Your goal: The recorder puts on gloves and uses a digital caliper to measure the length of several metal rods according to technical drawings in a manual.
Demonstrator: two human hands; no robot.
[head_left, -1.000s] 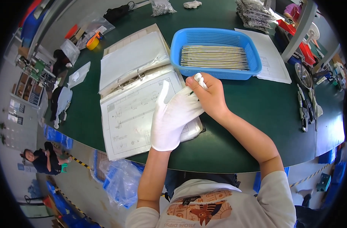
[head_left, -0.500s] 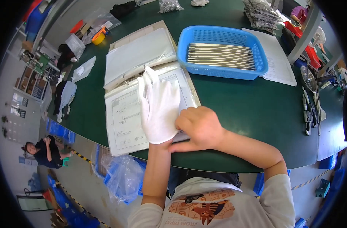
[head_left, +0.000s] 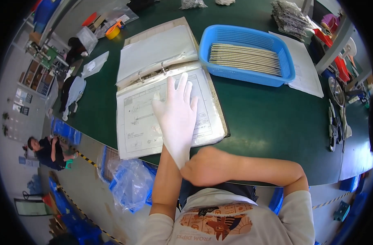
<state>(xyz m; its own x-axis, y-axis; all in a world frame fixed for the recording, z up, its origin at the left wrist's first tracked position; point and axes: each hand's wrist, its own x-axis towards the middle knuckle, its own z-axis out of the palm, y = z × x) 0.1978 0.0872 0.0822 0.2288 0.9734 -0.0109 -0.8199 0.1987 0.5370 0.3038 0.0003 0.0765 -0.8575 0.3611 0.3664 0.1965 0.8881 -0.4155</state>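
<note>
A white knit glove [head_left: 182, 139] covers my left hand [head_left: 178, 100], whose fingers are spread over the open ring binder [head_left: 127, 141]. Bare and closed, my right hand [head_left: 209, 166] grips the glove's cuff at the wrist. The cuff is stretched to a point towards my body. Under the gloved hand lies a page with a line drawing in a clear sleeve. Behind it, the binder's metal rings and a turned-over stack of sheets show. A blue plastic basket [head_left: 252, 77] holding several thin metal rods [head_left: 245, 59] stands to the binder's right.
Paper sheets [head_left: 307, 77] lie partly beneath the basket. Hand tools [head_left: 332, 126] rest on the green table [head_left: 272, 122] at the right. Orange tape [head_left: 113, 32] and bags sit at the far left. A seated person [head_left: 51, 151] is beyond the table's left side.
My right hand has drawn the glove's cuff down towards my body, stretching it. The gloved fingers have gone from bunched to spread. The view has shifted slightly.
</note>
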